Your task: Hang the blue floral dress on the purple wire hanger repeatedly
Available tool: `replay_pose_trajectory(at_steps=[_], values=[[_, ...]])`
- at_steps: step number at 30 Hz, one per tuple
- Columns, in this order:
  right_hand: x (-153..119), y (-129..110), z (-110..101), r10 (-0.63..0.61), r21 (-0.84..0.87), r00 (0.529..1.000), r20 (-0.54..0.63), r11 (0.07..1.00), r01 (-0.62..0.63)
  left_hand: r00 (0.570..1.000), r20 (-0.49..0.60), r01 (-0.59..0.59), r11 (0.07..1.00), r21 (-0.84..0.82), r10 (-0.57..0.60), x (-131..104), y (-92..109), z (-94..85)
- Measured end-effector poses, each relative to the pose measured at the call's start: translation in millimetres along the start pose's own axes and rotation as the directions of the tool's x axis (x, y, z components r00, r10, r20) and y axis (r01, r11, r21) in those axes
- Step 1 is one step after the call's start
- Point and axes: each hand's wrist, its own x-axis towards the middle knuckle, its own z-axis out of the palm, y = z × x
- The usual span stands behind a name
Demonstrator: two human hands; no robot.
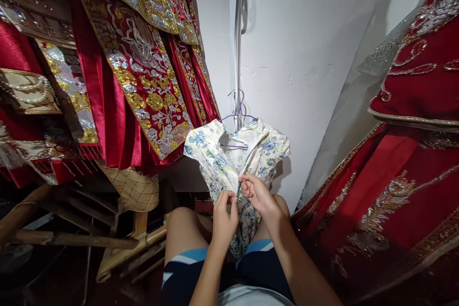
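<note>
A white dress (211,155) with blue and yellow flowers hangs in front of me on a thin purple wire hanger (229,116). Its neckline lies open in a V, and its lower part falls between my legs. My left hand (225,215) pinches the front opening just below the bottom of the V. Slightly higher and to the right, my right hand (256,192) has its thumb and forefinger closed on the edge of the same opening. Whether a zip pull sits between those fingertips I cannot make out.
Red costumes (154,91) with gold and silver embroidery hang at the left. Another beaded red garment (405,191) fills the right side. Behind the dress, a metal pole (237,24) runs up the white wall (304,24). Bamboo furniture (71,238) stands low at the left.
</note>
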Motion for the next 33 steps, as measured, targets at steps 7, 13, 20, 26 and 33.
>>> replay_pose_trajectory(at_steps=[7,13,20,26,33], values=[[76.6,-95.8,10.4,-0.024,-0.159,0.997,-0.071,0.987,0.013,0.997,0.082,-0.012,0.996,0.086,0.005,0.4,-12.6,2.2],[99.0,-146.7,28.0,-0.135,-0.259,0.984,-0.113,0.961,0.102,0.982,0.186,-0.066,0.984,0.165,0.035,2.9,-15.8,-2.8],[80.1,-145.5,31.2,-0.266,-0.315,0.963,-0.051,0.919,0.237,0.919,0.390,-0.130,0.977,0.166,0.056,37.2,-2.9,-24.2],[64.5,-135.3,24.7,-0.436,-0.418,0.900,0.032,0.812,0.408,0.943,0.084,-0.328,0.941,0.077,0.322,142.4,64.1,-45.2],[67.0,-131.4,10.8,0.038,-0.063,0.988,0.149,0.998,-0.028,0.894,0.139,-0.449,0.856,0.258,0.427,203.1,79.7,-34.4]])
